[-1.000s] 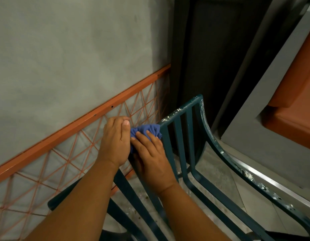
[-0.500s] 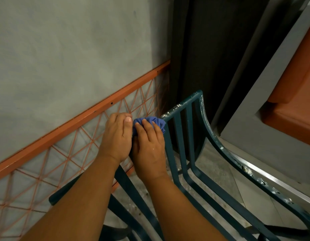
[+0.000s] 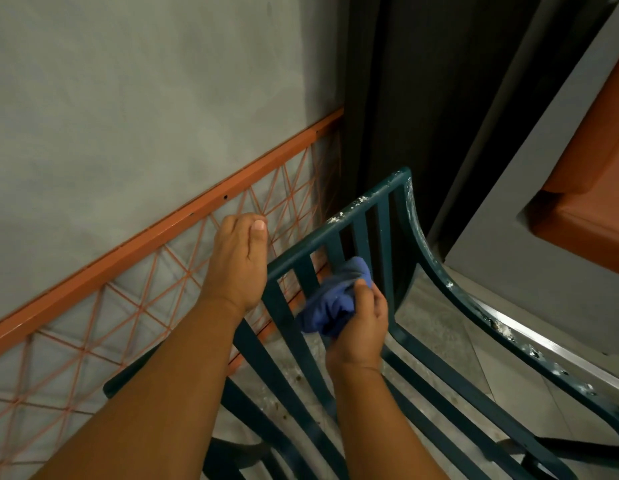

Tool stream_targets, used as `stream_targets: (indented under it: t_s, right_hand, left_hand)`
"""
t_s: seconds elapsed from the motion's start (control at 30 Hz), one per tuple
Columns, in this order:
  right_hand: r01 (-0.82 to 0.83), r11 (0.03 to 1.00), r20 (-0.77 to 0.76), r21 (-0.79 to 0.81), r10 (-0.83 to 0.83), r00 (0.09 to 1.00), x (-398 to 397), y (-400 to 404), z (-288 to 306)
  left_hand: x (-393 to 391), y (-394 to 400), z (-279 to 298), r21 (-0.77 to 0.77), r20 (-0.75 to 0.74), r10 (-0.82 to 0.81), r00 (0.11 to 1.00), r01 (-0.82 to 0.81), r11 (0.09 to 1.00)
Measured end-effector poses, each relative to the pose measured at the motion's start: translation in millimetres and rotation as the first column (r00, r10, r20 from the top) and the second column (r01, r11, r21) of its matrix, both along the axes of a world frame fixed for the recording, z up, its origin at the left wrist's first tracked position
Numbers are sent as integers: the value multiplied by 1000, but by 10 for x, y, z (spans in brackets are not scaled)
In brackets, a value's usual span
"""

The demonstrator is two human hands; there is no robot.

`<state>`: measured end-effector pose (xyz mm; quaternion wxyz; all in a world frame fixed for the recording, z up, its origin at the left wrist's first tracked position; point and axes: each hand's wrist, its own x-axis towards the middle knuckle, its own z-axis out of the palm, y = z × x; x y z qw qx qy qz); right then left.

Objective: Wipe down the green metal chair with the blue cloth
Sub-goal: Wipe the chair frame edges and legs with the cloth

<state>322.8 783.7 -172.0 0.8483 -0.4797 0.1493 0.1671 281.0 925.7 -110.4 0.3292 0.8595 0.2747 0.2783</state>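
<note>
Moved: right hand (image 3: 358,322), bunched blue cloth (image 3: 334,301) clamped in its fingers, drops from the top rail onto the back slats of the green metal chair (image 3: 367,233). Left hand (image 3: 237,263) grips the rail's corner, steadying. Advised: wipe along each slat, then the white-flecked rail beyond. Behind: orange lattice railing (image 3: 183,216).

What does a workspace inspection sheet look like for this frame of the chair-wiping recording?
Surface: grey floor, specks of debris under the chair.
Job's things: green metal chair, white flaky residue along top rail and side frame; blue cloth bunched against a back slat.
Clutter: nothing seen.
Grippers: left hand grips the chair's top corner; right hand holds the cloth.
Cables: nothing seen.
Surroundings: grey wall, orange lattice rail, dark doorway.
</note>
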Motion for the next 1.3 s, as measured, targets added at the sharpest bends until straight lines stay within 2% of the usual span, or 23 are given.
stream_targets:
  t_s: [0.03, 0.07, 0.13, 0.17, 0.23, 0.37, 0.47, 0.53, 0.6, 0.67, 0.73, 0.8, 0.83, 0.9, 0.97, 1.07, 1.13, 1.2, 1.3]
  right_hand:
    - [-48, 999, 90, -26, 50, 995, -56, 93, 50]
    - [-100, 987, 208, -128, 125, 970, -127, 200, 91]
    - [-95, 875, 428, -474, 323, 844, -270, 412, 87]
    - [-32, 813, 478, -581, 373, 795, -325, 492, 43]
    - [45, 749, 489, -661, 385, 782, -369, 542, -93]
    - [-63, 680, 283, -730, 385, 879, -383, 381, -516]
    - [-263, 667, 5, -697, 371, 929, -270, 192, -773]
    - [-352, 736, -238, -578, 261, 935, -103, 57, -831]
    - [-257, 866, -352, -428, 102, 931, 32, -23, -768]
    - [-47, 912, -250, -407, -62, 966, 95, -1, -641]
    - [81, 893, 15, -443, -83, 996, 106, 117, -480]
    - [110, 866, 323, -489, 63, 944, 88, 286, -379]
    - [104, 834, 420, -542, 162, 893, 91, 368, -368]
    - [132, 740, 473, -659, 271, 838, 86, 449, -462]
    - [124, 691, 389, -712, 243, 888, 89, 430, -625]
    - [-94, 813, 44, -574, 146, 988, 167, 290, -833]
    - [-217, 840, -190, -498, 138, 972, 282, 198, -829]
    - [-294, 786, -251, -545, 182, 951, 380, 200, -689]
    - [-258, 776, -169, -576, 196, 966, 361, 359, -298]
  left_hand:
    - [9, 1, -1, -2, -4, -1, 1000, 1, 1000]
    - [15, 3, -1, -2, -6, -2, 1000, 2, 1000]
    - [14, 8, 3, 10, -3, -10, 1000, 10, 1000]
    - [6, 14, 5, 21, -1, -15, 1000, 15, 1000]
    - [-5, 25, 10, 36, 0, -21, 1000, 21, 999]
    - [-3, 36, 12, 38, -33, -19, 999, 20, 999]
    - [-4, 33, 1, 27, -46, -18, 999, 19, 999]
    - [-4, 13, 4, 4, -49, -21, 999, 21, 1000]
    - [-1, -6, 11, -11, -47, -26, 999, 25, 1000]
    - [-2, -16, 16, -10, -48, -27, 998, 27, 1000]
    - [-4, -14, 19, -18, -53, -24, 998, 23, 1000]
    - [-6, -11, 18, -27, -53, -24, 998, 22, 999]
    - [-8, -13, 17, -27, -50, -26, 998, 24, 999]
    - [-12, -17, 16, -18, -43, -29, 999, 29, 999]
    - [-15, -19, 16, 1, -45, -31, 999, 31, 1000]
    - [-21, -22, 11, 7, -51, -31, 998, 31, 999]
    - [-21, -30, 14, 9, -53, -31, 998, 32, 999]
    - [-16, -32, 17, 11, -57, -29, 998, 30, 1000]
    - [-15, -31, 12, 3, -74, -28, 997, 28, 1000]
